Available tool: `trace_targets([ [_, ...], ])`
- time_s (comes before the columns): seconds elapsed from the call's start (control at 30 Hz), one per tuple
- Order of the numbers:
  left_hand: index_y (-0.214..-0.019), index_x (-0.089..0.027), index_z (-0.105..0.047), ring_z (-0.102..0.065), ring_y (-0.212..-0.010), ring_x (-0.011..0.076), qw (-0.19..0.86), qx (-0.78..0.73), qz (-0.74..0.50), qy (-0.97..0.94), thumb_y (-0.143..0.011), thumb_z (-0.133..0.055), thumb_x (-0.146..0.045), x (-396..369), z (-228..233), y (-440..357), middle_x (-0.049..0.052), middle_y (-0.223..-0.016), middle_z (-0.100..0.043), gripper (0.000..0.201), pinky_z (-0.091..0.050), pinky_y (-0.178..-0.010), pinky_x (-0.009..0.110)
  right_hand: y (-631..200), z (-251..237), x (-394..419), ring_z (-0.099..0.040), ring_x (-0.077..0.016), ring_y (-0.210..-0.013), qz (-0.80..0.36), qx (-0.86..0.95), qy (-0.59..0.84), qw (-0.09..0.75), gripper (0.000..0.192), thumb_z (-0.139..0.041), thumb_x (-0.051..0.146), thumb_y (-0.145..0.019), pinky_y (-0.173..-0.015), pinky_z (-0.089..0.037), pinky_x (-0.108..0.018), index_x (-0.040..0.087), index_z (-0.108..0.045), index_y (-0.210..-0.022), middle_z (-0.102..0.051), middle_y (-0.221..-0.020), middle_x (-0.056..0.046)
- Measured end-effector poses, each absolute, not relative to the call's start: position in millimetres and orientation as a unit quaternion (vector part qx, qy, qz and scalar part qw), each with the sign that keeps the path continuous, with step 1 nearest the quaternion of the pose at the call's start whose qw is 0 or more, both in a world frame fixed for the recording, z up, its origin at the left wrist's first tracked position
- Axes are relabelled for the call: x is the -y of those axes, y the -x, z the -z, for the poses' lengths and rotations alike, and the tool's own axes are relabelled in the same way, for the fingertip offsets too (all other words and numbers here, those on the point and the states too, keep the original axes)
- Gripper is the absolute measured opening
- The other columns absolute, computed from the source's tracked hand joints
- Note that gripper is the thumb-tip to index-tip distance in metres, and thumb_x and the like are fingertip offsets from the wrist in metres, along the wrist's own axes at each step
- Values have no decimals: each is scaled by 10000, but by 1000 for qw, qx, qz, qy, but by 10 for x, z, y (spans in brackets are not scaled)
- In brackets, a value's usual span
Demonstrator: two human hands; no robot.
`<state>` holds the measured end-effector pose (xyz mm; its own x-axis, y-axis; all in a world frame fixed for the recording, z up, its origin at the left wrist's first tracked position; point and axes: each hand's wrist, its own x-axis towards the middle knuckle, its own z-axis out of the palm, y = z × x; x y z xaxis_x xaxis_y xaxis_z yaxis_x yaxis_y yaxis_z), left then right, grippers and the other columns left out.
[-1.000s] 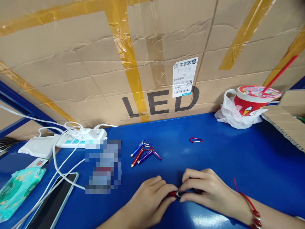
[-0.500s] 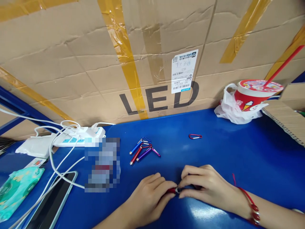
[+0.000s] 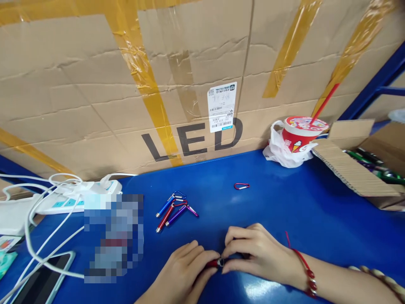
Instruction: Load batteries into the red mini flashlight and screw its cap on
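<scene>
A small red penlight (image 3: 212,263) is pinched between the thumb and fingers of my left hand (image 3: 185,270), which hide most of it. Its metal end with a small ring (image 3: 220,262) points toward my right hand (image 3: 257,249). The right thumb and index finger close on that ring. Farther back on the table lie a blue penlight (image 3: 164,207), a red penlight (image 3: 165,218) and a purple penlight (image 3: 176,215), each with a carabiner clip of its own colour. A loose red carabiner (image 3: 241,185) lies apart from them, to the right.
At the right stands an open cardboard box (image 3: 351,171) with several penlights inside. A red cup (image 3: 299,137) in a white bag is beside it. Left are a power strip (image 3: 68,202), cables, a phone (image 3: 44,280) and a blurred-out patch. A large carton (image 3: 95,84) closes off the back.
The view has swung to the right, so more of the open box shows. Both hands stay together at the red penlight, with little visible difference in their grip.
</scene>
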<state>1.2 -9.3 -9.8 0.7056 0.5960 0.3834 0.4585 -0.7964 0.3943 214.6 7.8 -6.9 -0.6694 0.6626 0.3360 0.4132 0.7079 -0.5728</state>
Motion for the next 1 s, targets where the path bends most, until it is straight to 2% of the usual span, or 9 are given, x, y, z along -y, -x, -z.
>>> trace_targets([
  [0.2, -968, -173, -526, -597, -604, 149, 128, -288, -257, -914, -965, -330, -240, 98, 93, -19, 24, -715, -641, 208, -534, -676, 283, -2157, 94, -65, -588, -61, -557, -230, 885, 311, 260, 379, -468, 507, -858, -507, -394, -173, 202, -689, -818, -637, -752, 9],
  [0.4, -1025, -188, -517, -620, -665, 146, 140, -295, -239, -914, -955, -357, -224, 97, 114, 6, 23, -780, -656, 178, -525, -762, 294, -2149, 94, -69, -587, -60, -557, -233, 884, 313, 256, 370, -474, 509, -854, -510, -390, -175, 212, -691, -812, -629, -741, 17],
  [0.63, -1009, -181, -515, -607, -647, 150, 137, -295, -242, -914, -965, -326, -234, 107, 100, -21, 27, -763, -651, 201, -518, -739, 294, -2156, 98, -70, -582, -61, -557, -243, 882, 305, 267, 304, -529, 465, -842, -509, -394, -169, 208, -689, -825, -626, -746, 14],
  [1.0, -969, -170, -542, -572, -617, 141, 141, -301, -247, -910, -962, -333, -221, 116, 59, -18, 29, -741, -644, 215, -498, -653, 253, -2159, 80, -77, -563, -60, -530, -224, 892, 295, 258, 341, -472, 465, -875, -485, -382, -176, 201, -681, -821, -613, -727, 6],
])
